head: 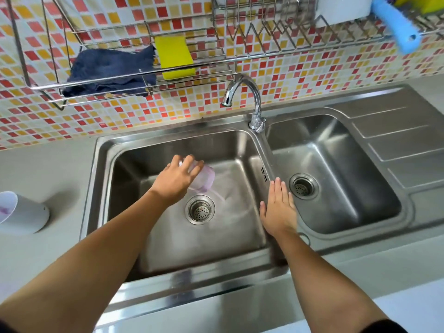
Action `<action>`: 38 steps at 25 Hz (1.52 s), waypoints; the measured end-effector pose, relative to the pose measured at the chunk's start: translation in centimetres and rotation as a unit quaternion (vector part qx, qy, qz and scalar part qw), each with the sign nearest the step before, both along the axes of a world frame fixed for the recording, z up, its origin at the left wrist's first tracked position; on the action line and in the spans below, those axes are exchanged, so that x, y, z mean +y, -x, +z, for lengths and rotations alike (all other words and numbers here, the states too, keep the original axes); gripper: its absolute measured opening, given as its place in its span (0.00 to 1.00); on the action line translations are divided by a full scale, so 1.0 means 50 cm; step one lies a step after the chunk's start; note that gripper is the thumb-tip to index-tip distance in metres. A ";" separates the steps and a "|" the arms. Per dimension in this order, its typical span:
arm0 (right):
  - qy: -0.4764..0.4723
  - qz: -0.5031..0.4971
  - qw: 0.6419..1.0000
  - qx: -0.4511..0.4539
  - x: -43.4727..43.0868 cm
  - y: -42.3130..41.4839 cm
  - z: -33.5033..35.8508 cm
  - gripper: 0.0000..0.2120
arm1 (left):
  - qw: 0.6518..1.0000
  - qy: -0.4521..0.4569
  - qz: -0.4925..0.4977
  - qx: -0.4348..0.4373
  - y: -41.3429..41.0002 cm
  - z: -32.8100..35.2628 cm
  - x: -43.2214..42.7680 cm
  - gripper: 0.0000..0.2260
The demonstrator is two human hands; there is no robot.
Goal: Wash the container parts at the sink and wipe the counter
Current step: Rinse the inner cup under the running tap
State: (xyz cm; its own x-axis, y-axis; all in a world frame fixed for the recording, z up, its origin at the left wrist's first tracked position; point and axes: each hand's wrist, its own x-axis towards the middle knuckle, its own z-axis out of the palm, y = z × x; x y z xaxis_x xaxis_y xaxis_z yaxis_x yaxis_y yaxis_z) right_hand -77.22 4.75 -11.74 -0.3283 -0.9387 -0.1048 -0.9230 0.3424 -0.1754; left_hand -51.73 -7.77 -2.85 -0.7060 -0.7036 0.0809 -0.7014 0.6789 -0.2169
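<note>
Items I log from my feed:
- left hand (pixel 176 179): grasping translucent purple container (pixel 205 176), tilted, held over left basin (pixel 216 241), above drain (pixel 200 209).
- right hand (pixel 278 207): released, fingers straight, palm down at basin's right edge, holding nothing.
- white container part (pixel 28 212): on its side on counter (pixel 48 169), left of sink.
- blue cloth (pixel 110 70), yellow sponge (pixel 174 56): on wire rack (pixel 209 72) above faucet (pixel 249 92).
</note>
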 end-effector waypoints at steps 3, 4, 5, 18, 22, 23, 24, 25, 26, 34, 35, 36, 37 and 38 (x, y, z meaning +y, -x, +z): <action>-0.002 0.000 1.000 0.004 -0.004 0.006 -0.007 0.31 | 0.998 0.040 -0.047 -0.003 0.002 0.000 -0.012 0.29; -0.004 0.002 1.000 0.007 -0.005 0.006 -0.007 0.31 | 0.999 0.035 -0.036 0.005 0.001 -0.001 -0.011 0.30; -0.005 0.004 1.000 0.008 -0.004 0.004 -0.007 0.31 | 0.999 0.006 -0.002 0.035 0.000 -0.006 -0.008 0.31; 0.034 -0.023 0.980 -0.196 -0.292 0.069 0.167 0.45 | 0.770 -0.349 0.229 0.482 0.026 -0.040 0.032 0.42; 0.003 0.106 0.988 -0.109 -0.311 0.061 0.158 0.45 | 0.776 -0.337 0.227 0.483 -0.001 -0.022 0.015 0.36; -0.009 0.156 0.984 -0.086 -0.308 0.055 0.151 0.44 | 0.770 -0.339 0.232 0.488 -0.008 -0.022 0.015 0.35; -0.010 0.176 0.981 -0.075 -0.304 0.048 0.144 0.43 | 0.761 -0.342 0.234 0.499 -0.015 -0.023 0.017 0.35; 0.005 0.172 0.983 -0.072 -0.299 0.043 0.138 0.42 | 0.745 -0.352 0.238 0.514 -0.019 -0.023 0.018 0.35; 0.025 0.155 0.985 -0.068 -0.291 0.041 0.131 0.40 | 0.722 -0.368 0.238 0.535 -0.021 -0.023 0.020 0.35; -0.017 0.062 0.997 0.033 -0.115 0.043 0.036 0.36 | 0.681 -0.420 0.255 0.543 0.064 -0.020 0.021 0.31; -0.019 0.051 0.998 0.031 -0.102 0.047 0.028 0.39 | 0.707 -0.399 0.271 0.516 0.080 -0.016 0.017 0.33; -0.018 0.040 0.999 0.023 -0.093 0.052 0.021 0.41 | 0.734 -0.375 0.284 0.490 0.095 -0.013 0.010 0.35; -0.013 0.033 0.999 0.014 -0.087 0.055 0.014 0.42 | 0.756 -0.353 0.294 0.467 0.108 -0.010 0.001 0.37; -0.008 0.028 1.000 0.007 -0.084 0.056 0.010 0.42 | 0.768 -0.335 0.300 0.455 0.117 -0.008 -0.008 0.39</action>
